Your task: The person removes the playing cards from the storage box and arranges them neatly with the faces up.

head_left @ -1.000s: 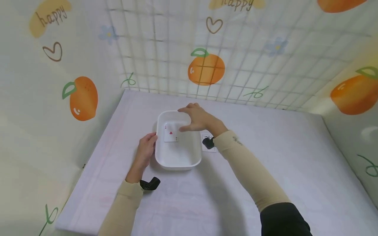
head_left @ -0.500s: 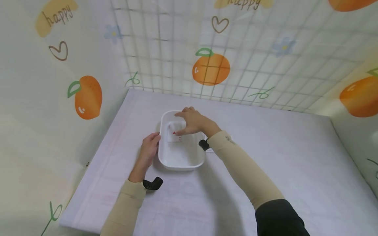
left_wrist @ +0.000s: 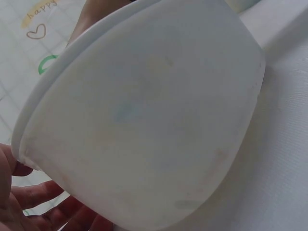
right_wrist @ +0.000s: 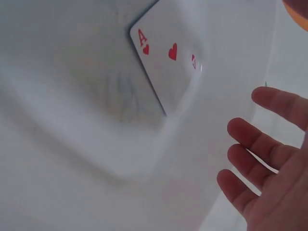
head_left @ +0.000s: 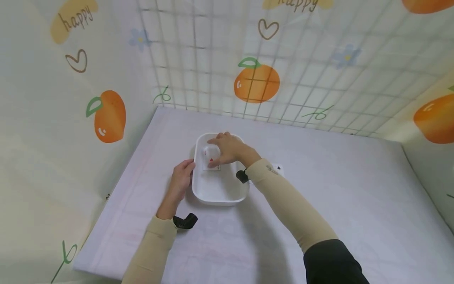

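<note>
A white plastic basin (head_left: 220, 191) stands on the table, with an ace of hearts playing card (right_wrist: 168, 57) lying face up on its floor. My left hand (head_left: 180, 179) grips the basin's left side; in the left wrist view the thumb is at the rim and the fingers (left_wrist: 43, 192) sit along the outer wall. Over the basin's far right part reaches my right hand (head_left: 230, 150), fingers and thumb apart, partly covering the card in the head view. Nothing lies between its fingers (right_wrist: 250, 163) in the right wrist view.
A second playing card (head_left: 278, 169) with a spade lies on the table right of the basin, mostly hidden by my right forearm. The table bears a white cloth (head_left: 337, 189). A wire grid (head_left: 198, 71) behind a printed curtain rises at the back.
My right hand has come left and slightly nearer, farther over the card. The left hand keeps its hold on the basin. The whole head view has shifted a little.
</note>
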Tool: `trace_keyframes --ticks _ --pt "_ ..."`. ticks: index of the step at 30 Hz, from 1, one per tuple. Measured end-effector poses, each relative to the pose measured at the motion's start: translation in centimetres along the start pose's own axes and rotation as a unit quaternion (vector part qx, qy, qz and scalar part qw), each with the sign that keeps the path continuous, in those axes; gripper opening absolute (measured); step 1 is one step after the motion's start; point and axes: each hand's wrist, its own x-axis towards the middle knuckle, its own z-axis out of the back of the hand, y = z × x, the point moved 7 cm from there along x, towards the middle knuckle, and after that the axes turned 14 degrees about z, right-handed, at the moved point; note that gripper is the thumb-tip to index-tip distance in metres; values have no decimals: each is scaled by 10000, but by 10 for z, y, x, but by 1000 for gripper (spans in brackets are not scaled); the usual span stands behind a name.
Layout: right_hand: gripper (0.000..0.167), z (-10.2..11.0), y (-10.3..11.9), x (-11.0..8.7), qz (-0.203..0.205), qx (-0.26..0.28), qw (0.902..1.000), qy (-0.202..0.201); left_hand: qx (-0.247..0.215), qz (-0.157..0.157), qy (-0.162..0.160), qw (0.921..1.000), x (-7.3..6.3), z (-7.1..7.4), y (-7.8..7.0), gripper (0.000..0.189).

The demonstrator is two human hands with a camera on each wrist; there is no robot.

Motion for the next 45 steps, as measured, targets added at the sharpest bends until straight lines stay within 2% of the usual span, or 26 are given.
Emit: trace_keyframes --ticks 11,32,37,45 --pt "89 -13 1 9 -13 202 9996 200 45 8 8 10000 1 0 0 38" --pt "94 -36 -5 22 -236 -138 9975 653 65 7 68 10000 1 0 -3 39" --pt "92 -42 -9 24 -331 -95 9971 677 58 79 32 9999 1 1 -2 39" --pt "90 -45 -8 29 -285 -121 9972 676 6 -22 -2 10000 2 4 -2 38"
